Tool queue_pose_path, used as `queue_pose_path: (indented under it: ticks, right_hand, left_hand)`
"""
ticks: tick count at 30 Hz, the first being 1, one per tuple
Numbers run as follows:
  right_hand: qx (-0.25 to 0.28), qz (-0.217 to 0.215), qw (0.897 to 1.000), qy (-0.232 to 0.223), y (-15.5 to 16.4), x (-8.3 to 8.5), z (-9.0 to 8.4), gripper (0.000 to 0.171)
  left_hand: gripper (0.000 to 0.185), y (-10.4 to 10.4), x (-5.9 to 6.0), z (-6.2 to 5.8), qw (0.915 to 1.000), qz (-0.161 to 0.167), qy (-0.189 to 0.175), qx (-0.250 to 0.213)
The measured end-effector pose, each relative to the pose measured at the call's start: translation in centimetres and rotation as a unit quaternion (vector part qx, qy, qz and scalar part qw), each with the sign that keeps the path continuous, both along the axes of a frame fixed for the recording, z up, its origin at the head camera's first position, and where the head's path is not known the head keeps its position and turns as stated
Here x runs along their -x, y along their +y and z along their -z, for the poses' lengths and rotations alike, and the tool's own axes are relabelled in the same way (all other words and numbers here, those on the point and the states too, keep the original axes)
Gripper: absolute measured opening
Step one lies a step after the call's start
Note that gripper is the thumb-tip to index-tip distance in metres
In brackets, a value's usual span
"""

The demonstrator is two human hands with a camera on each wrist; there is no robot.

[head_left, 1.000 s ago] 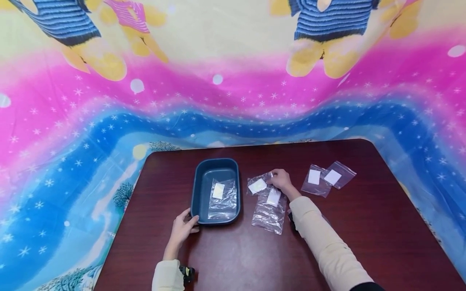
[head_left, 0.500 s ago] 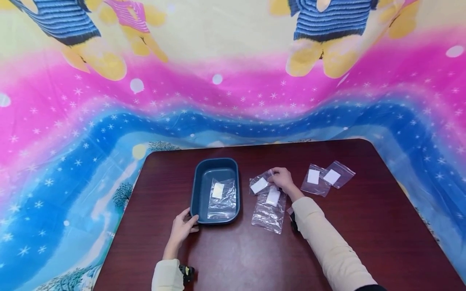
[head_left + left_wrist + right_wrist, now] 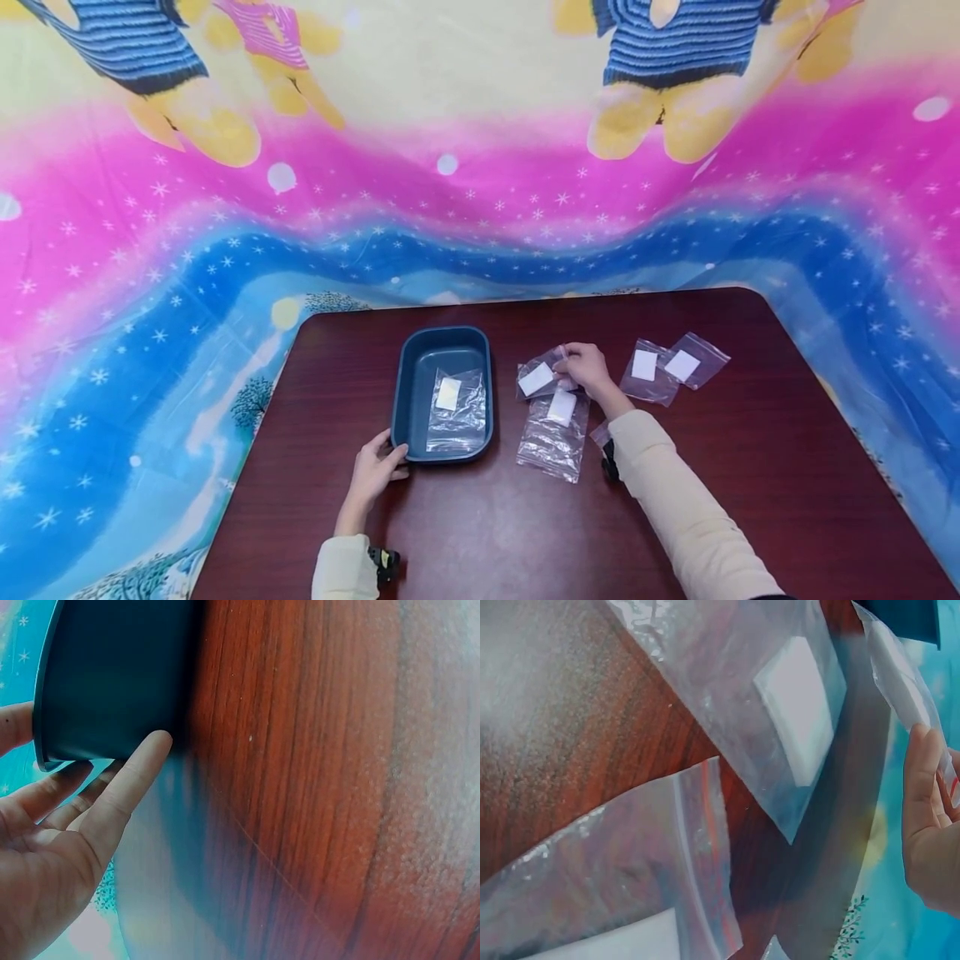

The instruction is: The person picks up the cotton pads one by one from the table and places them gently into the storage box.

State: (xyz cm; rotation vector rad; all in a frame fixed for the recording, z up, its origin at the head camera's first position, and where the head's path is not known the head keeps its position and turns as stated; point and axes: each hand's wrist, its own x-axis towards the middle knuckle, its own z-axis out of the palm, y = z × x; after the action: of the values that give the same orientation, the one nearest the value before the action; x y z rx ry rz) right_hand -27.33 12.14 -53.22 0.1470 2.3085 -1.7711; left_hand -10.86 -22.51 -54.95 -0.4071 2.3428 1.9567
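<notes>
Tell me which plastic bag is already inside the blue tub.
The bag lying alone in the tub; the other four lie on the table to its right.

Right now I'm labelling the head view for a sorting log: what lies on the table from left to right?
Left hand → blue tray → bag in the tray → right hand → two small bags side by side.

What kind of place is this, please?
Probably a makeshift indoor recording spot: a dark wooden table against a bright cartoon-print cloth, with a blue tray and small clear bags.
</notes>
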Motion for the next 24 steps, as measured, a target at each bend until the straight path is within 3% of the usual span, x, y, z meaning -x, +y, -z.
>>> queue_pose_path:
  ticks: [13, 24]
  right_hand:
    - [0.015, -0.012, 0.998, 0.054, -0.1, -0.6, -2.6, 0.028]
    - [0.026, -0.014, 0.998, 0.063, -0.2, -0.9, -4.8, 0.027]
  left_hand:
    - [0.049, -0.1, 0.1, 0.3, 0.9998, 0.003, -0.004, -0.018]
    - [0.046, 0.0, -0.1, 0.2, 0.9999, -0.01, -0.005, -0.011]
